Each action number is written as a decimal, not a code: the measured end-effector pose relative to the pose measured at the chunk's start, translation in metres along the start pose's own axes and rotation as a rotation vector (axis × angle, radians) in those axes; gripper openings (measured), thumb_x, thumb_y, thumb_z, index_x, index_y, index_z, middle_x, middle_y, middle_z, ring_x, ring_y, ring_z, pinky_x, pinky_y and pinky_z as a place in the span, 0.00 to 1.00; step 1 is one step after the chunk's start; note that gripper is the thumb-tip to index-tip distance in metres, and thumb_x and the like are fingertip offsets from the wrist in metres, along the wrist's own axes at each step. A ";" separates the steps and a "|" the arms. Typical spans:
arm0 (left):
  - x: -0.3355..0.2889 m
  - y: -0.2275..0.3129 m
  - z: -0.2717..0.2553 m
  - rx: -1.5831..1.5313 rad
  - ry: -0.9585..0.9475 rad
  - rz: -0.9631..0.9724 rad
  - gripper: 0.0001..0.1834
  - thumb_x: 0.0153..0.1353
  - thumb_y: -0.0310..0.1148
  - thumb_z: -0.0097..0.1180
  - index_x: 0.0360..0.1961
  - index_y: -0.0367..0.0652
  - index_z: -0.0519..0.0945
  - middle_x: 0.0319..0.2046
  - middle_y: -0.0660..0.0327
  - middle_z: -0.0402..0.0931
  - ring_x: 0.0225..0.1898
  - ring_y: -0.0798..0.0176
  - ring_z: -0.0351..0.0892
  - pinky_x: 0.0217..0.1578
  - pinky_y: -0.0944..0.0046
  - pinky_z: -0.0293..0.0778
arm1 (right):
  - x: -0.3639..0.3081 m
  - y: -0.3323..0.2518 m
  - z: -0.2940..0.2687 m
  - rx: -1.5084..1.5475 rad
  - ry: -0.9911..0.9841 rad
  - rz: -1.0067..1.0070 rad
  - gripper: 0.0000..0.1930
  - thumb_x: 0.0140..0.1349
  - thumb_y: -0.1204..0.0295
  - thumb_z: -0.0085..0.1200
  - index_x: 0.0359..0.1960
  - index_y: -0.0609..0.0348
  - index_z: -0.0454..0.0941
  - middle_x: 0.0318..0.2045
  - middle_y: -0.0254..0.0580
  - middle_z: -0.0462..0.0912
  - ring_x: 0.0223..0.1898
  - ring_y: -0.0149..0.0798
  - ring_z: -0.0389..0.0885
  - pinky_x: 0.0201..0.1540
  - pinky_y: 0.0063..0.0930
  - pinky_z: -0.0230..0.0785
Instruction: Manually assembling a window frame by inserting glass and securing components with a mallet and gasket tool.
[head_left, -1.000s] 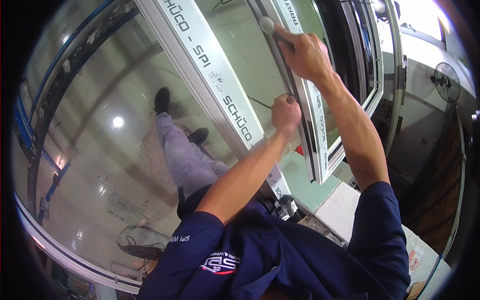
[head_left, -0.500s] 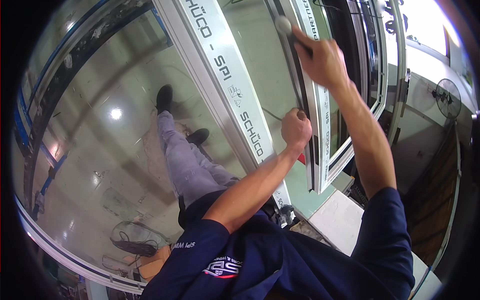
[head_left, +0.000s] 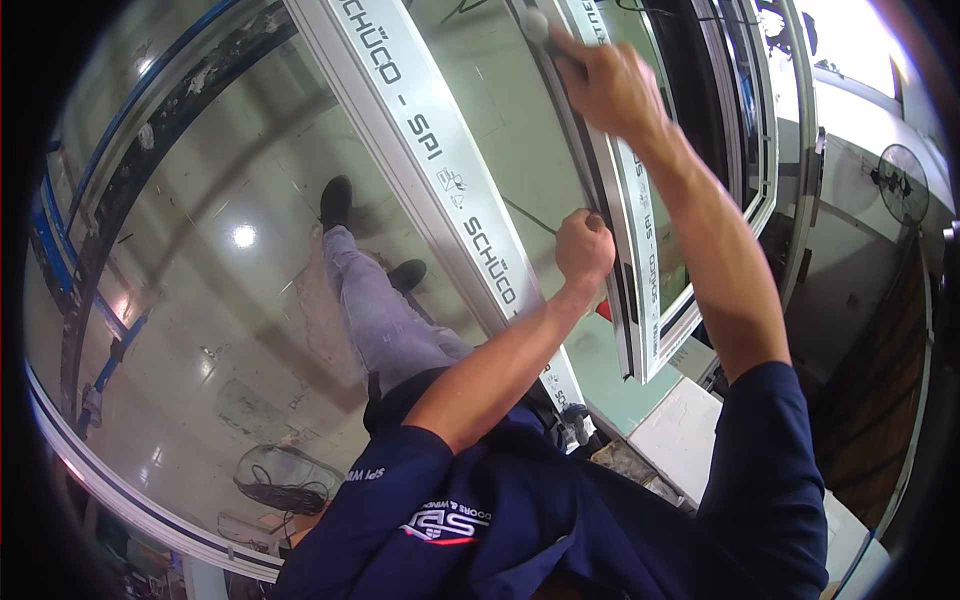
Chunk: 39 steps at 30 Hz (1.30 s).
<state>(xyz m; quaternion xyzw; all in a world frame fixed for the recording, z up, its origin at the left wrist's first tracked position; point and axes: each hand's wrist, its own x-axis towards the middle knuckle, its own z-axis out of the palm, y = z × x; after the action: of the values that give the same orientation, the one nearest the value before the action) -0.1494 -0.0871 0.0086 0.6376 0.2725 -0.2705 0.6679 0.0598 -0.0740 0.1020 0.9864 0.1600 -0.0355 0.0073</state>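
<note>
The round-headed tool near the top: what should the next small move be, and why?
Perhaps a light tap of the round-headed tool against the dark edge of the printed frame. The right hand grips the tool with its pale head by that edge, and the left hand is curled beside it, lower down. Whether the head touches already, I can't tell.

Right hand point(head_left: 615, 92) and pale round-headed tool point(head_left: 536, 26) shifted farther along the frame point(head_left: 648, 265), wider gap from left hand point(head_left: 585, 247)
</note>
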 end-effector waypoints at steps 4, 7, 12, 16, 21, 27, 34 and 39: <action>0.004 -0.002 -0.002 -0.008 -0.064 0.016 0.14 0.68 0.37 0.55 0.38 0.39 0.87 0.38 0.43 0.86 0.43 0.36 0.86 0.45 0.43 0.79 | -0.107 0.000 -0.011 -0.005 -0.159 0.144 0.23 0.67 0.67 0.57 0.65 0.44 0.82 0.23 0.56 0.83 0.28 0.59 0.84 0.36 0.52 0.77; -0.007 -0.004 -0.005 -0.038 -0.095 -0.045 0.16 0.70 0.43 0.53 0.43 0.44 0.88 0.43 0.45 0.87 0.47 0.34 0.86 0.50 0.41 0.80 | -0.168 0.003 -0.019 0.004 -0.229 0.178 0.25 0.67 0.69 0.58 0.67 0.43 0.81 0.24 0.55 0.83 0.29 0.60 0.84 0.35 0.52 0.76; -0.058 -0.031 0.005 0.022 0.012 0.076 0.22 0.73 0.51 0.54 0.42 0.41 0.84 0.37 0.45 0.87 0.42 0.35 0.86 0.43 0.39 0.78 | -0.210 -0.001 -0.040 0.048 -0.167 0.266 0.25 0.68 0.68 0.59 0.68 0.39 0.80 0.25 0.50 0.82 0.28 0.57 0.83 0.36 0.48 0.75; -0.065 -0.043 0.013 0.056 -0.017 0.114 0.25 0.75 0.54 0.52 0.37 0.40 0.83 0.34 0.45 0.86 0.39 0.35 0.86 0.39 0.39 0.77 | -0.223 0.004 -0.039 0.038 -0.181 0.250 0.25 0.67 0.67 0.59 0.67 0.40 0.81 0.23 0.51 0.81 0.27 0.56 0.82 0.34 0.50 0.74; -0.048 -0.061 0.027 0.047 -0.104 0.016 0.24 0.76 0.47 0.50 0.33 0.39 0.85 0.33 0.43 0.86 0.39 0.33 0.85 0.41 0.38 0.76 | -0.232 0.008 -0.032 0.054 -0.240 0.265 0.24 0.68 0.67 0.58 0.67 0.38 0.81 0.26 0.52 0.83 0.30 0.58 0.84 0.37 0.48 0.76; -0.043 -0.067 0.038 -0.322 -0.231 -0.177 0.24 0.77 0.42 0.47 0.32 0.36 0.86 0.33 0.43 0.86 0.38 0.35 0.86 0.42 0.42 0.77 | -0.223 0.010 -0.029 0.034 -0.276 0.250 0.24 0.68 0.66 0.59 0.66 0.39 0.81 0.25 0.51 0.83 0.29 0.57 0.84 0.36 0.49 0.76; -0.047 -0.066 0.038 -0.228 -0.183 -0.065 0.26 0.78 0.43 0.46 0.29 0.36 0.85 0.27 0.45 0.85 0.34 0.38 0.86 0.39 0.43 0.76 | -0.178 0.006 -0.017 -0.033 -0.185 0.158 0.22 0.68 0.66 0.59 0.65 0.38 0.82 0.24 0.50 0.82 0.26 0.56 0.83 0.33 0.49 0.75; -0.052 -0.062 0.031 -0.204 -0.137 -0.026 0.28 0.78 0.45 0.44 0.27 0.36 0.83 0.25 0.43 0.83 0.33 0.33 0.83 0.38 0.40 0.75 | -0.163 0.005 -0.014 0.002 -0.166 0.134 0.23 0.68 0.66 0.59 0.66 0.37 0.82 0.23 0.50 0.82 0.25 0.56 0.83 0.32 0.49 0.75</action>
<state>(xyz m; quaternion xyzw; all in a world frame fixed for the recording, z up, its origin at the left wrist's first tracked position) -0.2294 -0.1203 0.0025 0.5426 0.2605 -0.2931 0.7429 -0.0920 -0.1300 0.1281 0.9886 0.0925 -0.1167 0.0221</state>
